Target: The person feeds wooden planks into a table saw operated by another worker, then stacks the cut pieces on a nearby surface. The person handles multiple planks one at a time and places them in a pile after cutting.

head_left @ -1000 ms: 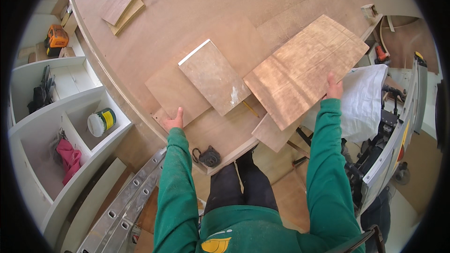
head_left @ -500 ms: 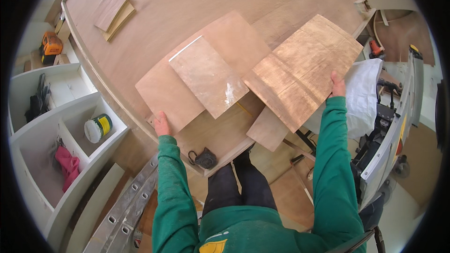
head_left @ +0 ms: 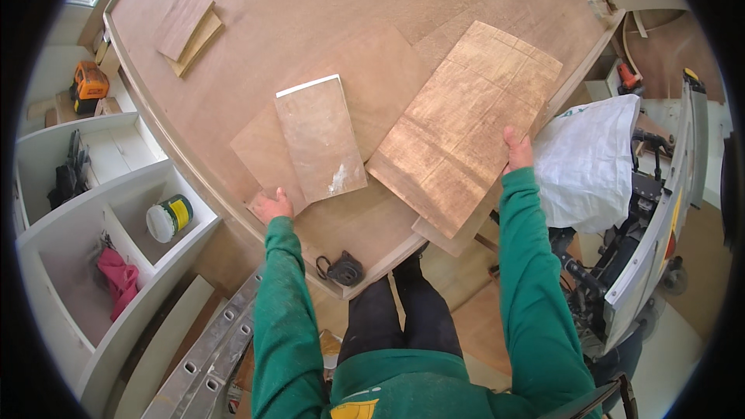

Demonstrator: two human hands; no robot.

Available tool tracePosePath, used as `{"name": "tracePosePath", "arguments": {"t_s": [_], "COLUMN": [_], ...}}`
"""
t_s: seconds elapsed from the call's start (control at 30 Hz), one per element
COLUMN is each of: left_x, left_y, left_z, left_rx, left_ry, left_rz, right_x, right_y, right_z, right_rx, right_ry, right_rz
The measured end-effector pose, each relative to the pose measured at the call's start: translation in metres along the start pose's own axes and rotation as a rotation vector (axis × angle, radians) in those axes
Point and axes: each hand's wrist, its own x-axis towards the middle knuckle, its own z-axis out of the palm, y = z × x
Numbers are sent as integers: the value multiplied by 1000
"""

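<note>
My left hand is at the near-left edge of a wide, thin plywood sheet, its fingers closed on that edge and partly hidden. A smaller plywood piece, with a pale edge and a white smear, rests on the sheet. My right hand grips the right edge of a darker, streaked plywood board, which lies tilted over the sheet's right side. Part of another thin plywood piece shows under the board's near corner.
A large wooden tabletop carries two stacked offcuts and a black tape measure. White shelving on the left holds a tub and a pink cloth. A ladder stands near-left; a white sack lies right.
The streaked board has shifted left with my right hand. On the sheet, the smaller piece has turned and slid left. My left hand has moved slightly right, with its fingers turned leftward.
</note>
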Motion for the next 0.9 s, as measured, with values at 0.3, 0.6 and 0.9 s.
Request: {"name": "tracePosePath", "arguments": {"t_s": [0.3, 0.6, 0.9], "left_x": [21, 15, 46], "left_y": [110, 140, 138], "left_z": [9, -37, -111], "left_rx": [-59, -198, -395], "left_ry": [-89, -328, -182], "left_rz": [272, 348, 450], "right_x": [-11, -21, -96], "right_y": [17, 29, 152], "right_z": [34, 62, 177], "right_rx": [-10, -42, 659], "right_ry": [-75, -74, -82], "right_rz": [-6, 80, 512]}}
